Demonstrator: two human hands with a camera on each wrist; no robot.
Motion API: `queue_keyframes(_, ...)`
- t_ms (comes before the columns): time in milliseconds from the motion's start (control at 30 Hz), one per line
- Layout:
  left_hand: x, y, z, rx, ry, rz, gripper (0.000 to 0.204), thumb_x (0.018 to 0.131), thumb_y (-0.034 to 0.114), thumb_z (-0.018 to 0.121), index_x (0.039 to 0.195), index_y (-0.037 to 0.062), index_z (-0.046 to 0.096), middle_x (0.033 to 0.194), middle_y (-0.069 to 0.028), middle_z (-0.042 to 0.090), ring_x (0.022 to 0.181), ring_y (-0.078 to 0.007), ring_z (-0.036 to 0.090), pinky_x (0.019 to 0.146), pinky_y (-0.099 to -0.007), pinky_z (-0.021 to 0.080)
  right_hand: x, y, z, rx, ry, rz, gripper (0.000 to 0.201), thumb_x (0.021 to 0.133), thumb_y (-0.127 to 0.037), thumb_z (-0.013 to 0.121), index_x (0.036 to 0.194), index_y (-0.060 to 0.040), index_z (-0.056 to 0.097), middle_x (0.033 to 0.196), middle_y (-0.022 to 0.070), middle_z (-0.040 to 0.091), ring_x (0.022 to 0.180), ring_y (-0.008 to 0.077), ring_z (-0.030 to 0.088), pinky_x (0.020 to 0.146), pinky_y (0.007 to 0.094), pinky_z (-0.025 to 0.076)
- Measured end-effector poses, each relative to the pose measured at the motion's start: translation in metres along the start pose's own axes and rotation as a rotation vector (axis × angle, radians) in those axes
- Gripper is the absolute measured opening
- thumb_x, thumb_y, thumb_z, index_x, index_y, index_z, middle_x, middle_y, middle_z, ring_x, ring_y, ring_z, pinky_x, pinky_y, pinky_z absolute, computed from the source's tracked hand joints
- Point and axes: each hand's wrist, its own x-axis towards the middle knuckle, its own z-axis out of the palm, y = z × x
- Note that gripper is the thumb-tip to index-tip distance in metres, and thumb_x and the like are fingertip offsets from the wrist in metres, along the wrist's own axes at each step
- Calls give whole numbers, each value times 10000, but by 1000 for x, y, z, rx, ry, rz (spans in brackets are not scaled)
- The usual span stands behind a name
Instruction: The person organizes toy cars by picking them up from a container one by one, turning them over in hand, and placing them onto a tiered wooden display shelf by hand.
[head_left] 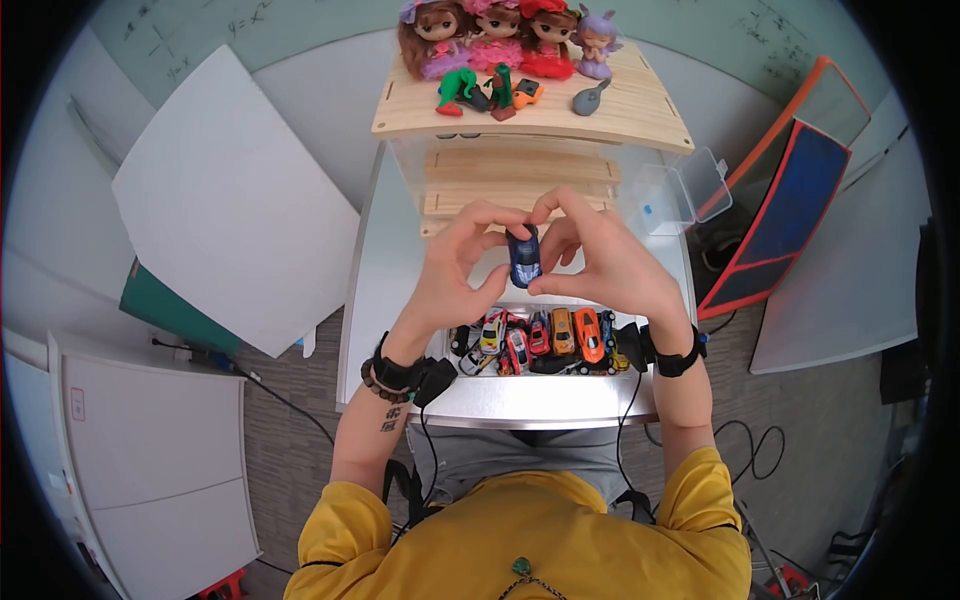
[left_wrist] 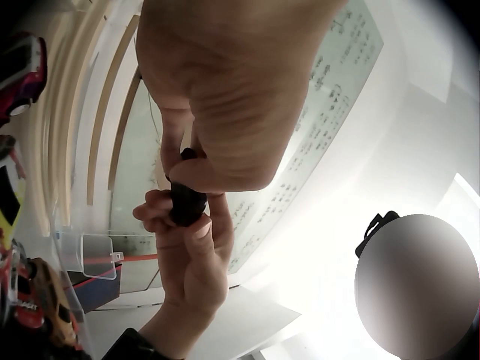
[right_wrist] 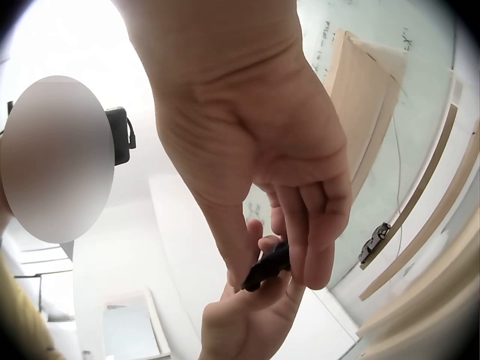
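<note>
A dark blue toy car [head_left: 524, 256] is held up between both hands over the white table [head_left: 375, 290]. My left hand [head_left: 452, 268] pinches it from the left, thumb near its lower end and fingers at the top. From the other side my right hand [head_left: 612, 262] grips it, with the thumb at the lower corner and the index finger bent over the upper end. In the left wrist view the toy car [left_wrist: 187, 202] shows as a dark shape, partly covered by fingers. Below the hands lies a row of colourful toy cars [head_left: 562, 332], packed close together.
A tiered wooden shelf [head_left: 640, 110] stands at the back, with several dolls [head_left: 500, 40] and small figures on top. To its right sits a clear plastic box [head_left: 665, 205] with a raised lid. Cables [head_left: 428, 450] hang from both wrist cameras.
</note>
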Motion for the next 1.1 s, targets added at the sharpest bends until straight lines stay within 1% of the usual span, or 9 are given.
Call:
queue_keyframes(200,0,-2,3,-117,-17,-17,739,815,-194,570,1485,43,368,1364,-149,508,1370,-255,512,1095,-433,500,1,-1,0,75,56,3,626,773,-36,875,1287,-63,519,798,81,697,754,214,710,701,326,545)
queue_keyframes(300,1,-2,4,-126,-30,-4,762,821,-217,557,1495,48,323,1386,-153,490,1389,-265,498,1099,-442,495,1,0,1,27,65,-5,593,779,-17,861,1278,-65,545,787,80,693,745,207,705,692,326,541)
queue_keyframes(533,1,-3,8,-201,15,1,770,834,-228,573,1498,44,292,1414,-170,474,1382,-274,519,1104,-441,498,0,3,-1,35,68,34,513,790,16,831,1235,-44,583,764,84,684,732,206,699,662,326,543)
queue_keyframes(600,3,2,8,-194,44,-36,736,855,-173,669,1482,33,342,1446,-195,473,1388,-319,535,1083,-435,522,3,4,-1,-1,71,-10,481,795,24,822,1215,-31,594,775,90,692,717,209,699,659,328,548)
queue_keyframes(700,2,-6,1,-145,-32,-72,674,870,-158,688,1453,16,399,1460,-186,478,1344,-299,576,1072,-416,531,3,11,1,-24,85,-54,439,801,28,814,1182,-22,601,783,96,700,710,212,702,663,328,549)
queue_keyframes(833,1,-2,2,-179,-15,-117,615,892,-154,680,1434,4,434,1430,-166,510,1286,-275,619,1043,-389,547,3,7,0,-8,73,-5,456,805,27,808,1199,-25,585,779,104,702,718,225,707,667,335,552)
queue_keyframes(900,0,4,3,-195,18,-196,598,929,-122,655,1461,17,418,1370,-138,559,1276,-246,624,1070,-376,530,3,5,-1,23,108,52,534,811,21,803,1286,-42,567,780,110,706,724,244,709,668,342,555)
queue_keyframes(1033,0,-1,1,-214,56,-175,613,937,-109,661,1481,18,409,1331,-133,585,1226,-222,643,1048,-364,539,2,-1,-1,7,99,49,645,809,22,803,1390,-70,538,781,116,709,719,260,708,680,348,558)
queue_keyframes(1100,1,-1,-6,-195,-5,-248,657,914,-116,690,1492,1,400,1357,-153,572,1166,-215,660,984,-345,556,1,2,0,-45,49,28,724,792,12,820,1444,-96,524,790,110,711,727,258,706,697,351,556)
